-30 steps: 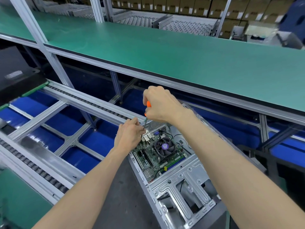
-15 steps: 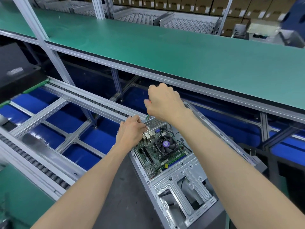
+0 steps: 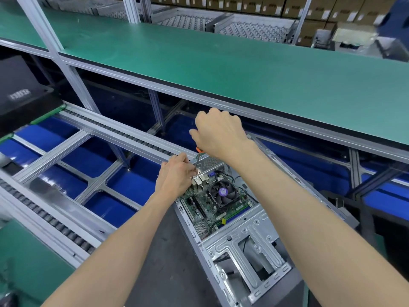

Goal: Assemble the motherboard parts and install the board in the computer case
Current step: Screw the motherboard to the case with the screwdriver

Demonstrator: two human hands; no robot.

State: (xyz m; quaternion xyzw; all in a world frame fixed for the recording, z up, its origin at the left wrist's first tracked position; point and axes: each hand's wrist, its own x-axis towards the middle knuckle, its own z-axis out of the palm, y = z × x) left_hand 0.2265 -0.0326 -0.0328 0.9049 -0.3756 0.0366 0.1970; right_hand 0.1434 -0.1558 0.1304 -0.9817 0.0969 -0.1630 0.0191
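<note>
An open grey computer case (image 3: 247, 247) lies flat in front of me. A green motherboard (image 3: 199, 207) with a black cooler fan (image 3: 222, 192) sits inside it. My right hand (image 3: 219, 135) grips the orange handle of a screwdriver (image 3: 197, 156), which points down at the board's far left corner. My left hand (image 3: 177, 173) is at that corner with its fingers curled around the lower shaft near the tip. The tip itself is hidden behind my left hand.
A long green-topped bench (image 3: 243, 69) runs across the back. Roller rails (image 3: 124, 134) and aluminium frame bars over a blue floor (image 3: 130, 185) fill the left side. A dark case (image 3: 20, 89) sits at far left. Cardboard boxes (image 3: 254, 3) line the rear.
My right hand has turned slightly on the screwdriver handle, so the orange end shows below my fist. The view has shifted a little; my left hand stays at the board corner.
</note>
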